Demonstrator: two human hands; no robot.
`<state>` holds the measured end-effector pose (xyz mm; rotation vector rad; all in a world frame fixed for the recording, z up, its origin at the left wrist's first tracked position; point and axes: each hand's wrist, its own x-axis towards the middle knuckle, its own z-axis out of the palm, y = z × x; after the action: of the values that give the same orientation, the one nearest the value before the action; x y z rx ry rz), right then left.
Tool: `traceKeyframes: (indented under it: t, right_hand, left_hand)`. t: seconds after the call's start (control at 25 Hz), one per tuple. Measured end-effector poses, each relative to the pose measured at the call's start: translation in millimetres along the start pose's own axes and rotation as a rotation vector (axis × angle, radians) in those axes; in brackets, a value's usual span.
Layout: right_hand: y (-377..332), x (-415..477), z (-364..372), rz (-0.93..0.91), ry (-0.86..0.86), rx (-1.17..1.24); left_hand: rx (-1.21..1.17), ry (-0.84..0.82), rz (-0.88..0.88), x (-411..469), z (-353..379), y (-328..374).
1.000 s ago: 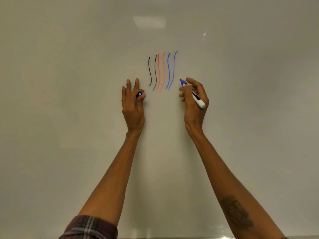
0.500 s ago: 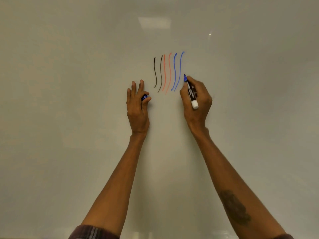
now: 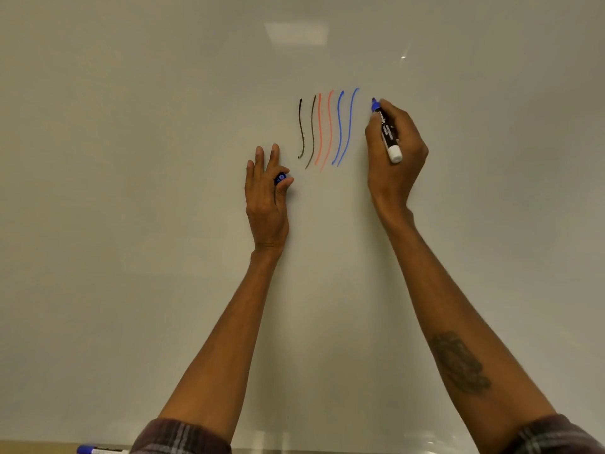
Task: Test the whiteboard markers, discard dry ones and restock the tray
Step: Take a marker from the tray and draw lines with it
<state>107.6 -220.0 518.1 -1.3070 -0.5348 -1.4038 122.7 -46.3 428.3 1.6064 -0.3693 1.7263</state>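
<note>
My right grip (image 3: 401,165) stays curled round the blue marker (image 3: 386,129), but it has climbed. The tip, half a second ago beside the lower part of the last blue stroke (image 3: 350,126), now sits level with the strokes' tops, just right of them on the whiteboard (image 3: 131,191). My left grip (image 3: 266,198) pinches the blue cap (image 3: 280,178), other fingers straight. I cannot tell whether the tip touches the board. Fingers hide most of the cap. A second marker (image 3: 98,449) at the bottom edge is cut off by the frame and the sleeve (image 3: 183,437).
</note>
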Motion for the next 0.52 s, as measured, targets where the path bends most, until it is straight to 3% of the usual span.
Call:
traceKeyframes:
  t: [0.12,0.28,0.4,0.52]
  right_hand:
    - [11,-35,-13,-0.047,-0.072,-0.089]
    - [17,-90,-30,0.075,-0.151,-0.020]
    - [12,-109,-35,0.415,-0.278,0.258]
    - [6,-127,-37,0.689,-0.291,0.538]
  left_hand:
    - [-0.019,0.007,0.000,-2,-4,8]
    - [-0.049,-0.050,-0.079,-2,-9,10]
    - [-0.068,-0.069,-0.083,-10,-16,10]
    - [-0.178,0.023,-0.260,-30,-30,22]
